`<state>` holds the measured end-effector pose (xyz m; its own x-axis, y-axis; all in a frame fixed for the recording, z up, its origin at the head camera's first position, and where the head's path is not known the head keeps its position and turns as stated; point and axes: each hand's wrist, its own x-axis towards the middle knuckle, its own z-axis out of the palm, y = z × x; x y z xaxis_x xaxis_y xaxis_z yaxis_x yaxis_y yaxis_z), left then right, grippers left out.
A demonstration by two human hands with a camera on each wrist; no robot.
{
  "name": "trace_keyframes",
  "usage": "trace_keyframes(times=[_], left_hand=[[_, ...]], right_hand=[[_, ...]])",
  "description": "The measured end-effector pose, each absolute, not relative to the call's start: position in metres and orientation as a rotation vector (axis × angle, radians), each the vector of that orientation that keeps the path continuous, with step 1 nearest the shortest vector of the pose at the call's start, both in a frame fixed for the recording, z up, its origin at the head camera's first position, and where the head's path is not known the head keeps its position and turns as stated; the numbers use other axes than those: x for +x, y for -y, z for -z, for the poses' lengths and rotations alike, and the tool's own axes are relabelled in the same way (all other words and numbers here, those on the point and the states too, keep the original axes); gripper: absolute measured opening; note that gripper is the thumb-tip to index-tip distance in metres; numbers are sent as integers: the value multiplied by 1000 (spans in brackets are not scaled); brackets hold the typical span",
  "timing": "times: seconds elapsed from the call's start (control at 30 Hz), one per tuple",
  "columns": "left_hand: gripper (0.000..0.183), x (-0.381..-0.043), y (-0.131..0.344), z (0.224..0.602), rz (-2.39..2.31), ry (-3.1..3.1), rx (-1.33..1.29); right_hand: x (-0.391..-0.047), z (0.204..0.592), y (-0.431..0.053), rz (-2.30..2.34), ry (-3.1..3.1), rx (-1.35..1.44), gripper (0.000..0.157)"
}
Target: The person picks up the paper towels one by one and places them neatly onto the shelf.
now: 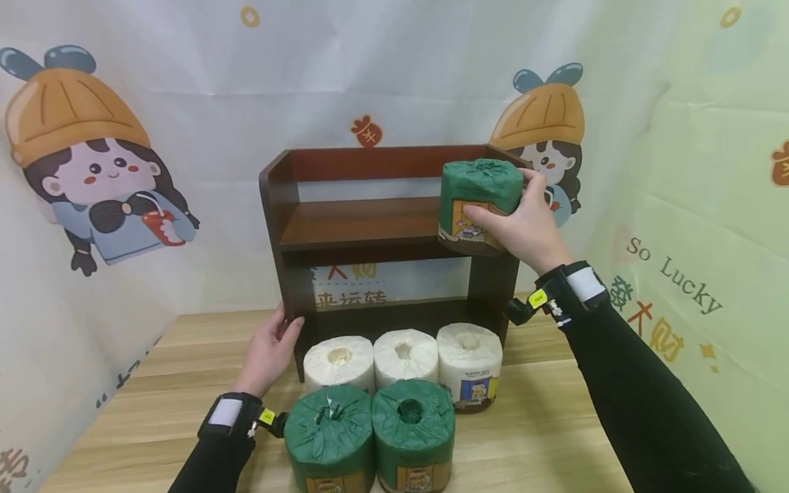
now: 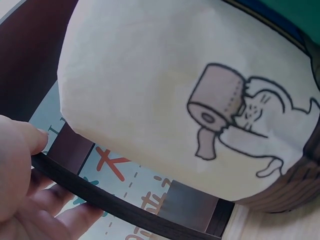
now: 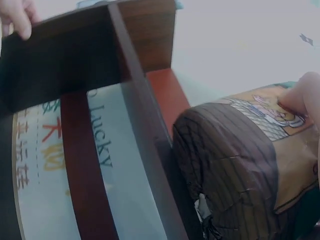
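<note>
My right hand [image 1: 531, 229] grips a green-wrapped toilet paper roll [image 1: 481, 181], thumb across its printed front. That roll is upright at the right end of the upper board of a dark brown two-tier shelf [image 1: 364, 222]. In the right wrist view the brown underside of the roll [image 3: 225, 170] shows beside the board's front edge, tilted against it. My left hand [image 1: 268, 350] holds the shelf's left side panel low down. The left wrist view has the thumb [image 2: 30, 137] on one side of the panel's edge and fingers [image 2: 77, 217] on the other.
Three white-wrapped rolls stand in a row before the lower tier, the right one [image 1: 470, 366] showing its printed side. Two green rolls [image 1: 329, 431] stand closer on the wood-grain table [image 1: 530, 438]. Printed cloth [image 1: 234, 226] hangs behind the shelf and along both sides.
</note>
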<state>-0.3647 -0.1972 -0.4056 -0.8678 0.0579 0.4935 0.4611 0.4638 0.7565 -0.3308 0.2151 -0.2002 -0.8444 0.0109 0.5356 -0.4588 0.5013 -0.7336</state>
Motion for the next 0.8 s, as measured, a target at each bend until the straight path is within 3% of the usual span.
trace_keyframes(times=[0.27,0.8], left_hand=[[57,-364,199,407,1373,2329,-407],[55,-362,197,405,1359,2311,-420]], right_hand=[[-337,204,-202,-1068,2204,195,107],[-352,225,-184,-776,2222,13,93]])
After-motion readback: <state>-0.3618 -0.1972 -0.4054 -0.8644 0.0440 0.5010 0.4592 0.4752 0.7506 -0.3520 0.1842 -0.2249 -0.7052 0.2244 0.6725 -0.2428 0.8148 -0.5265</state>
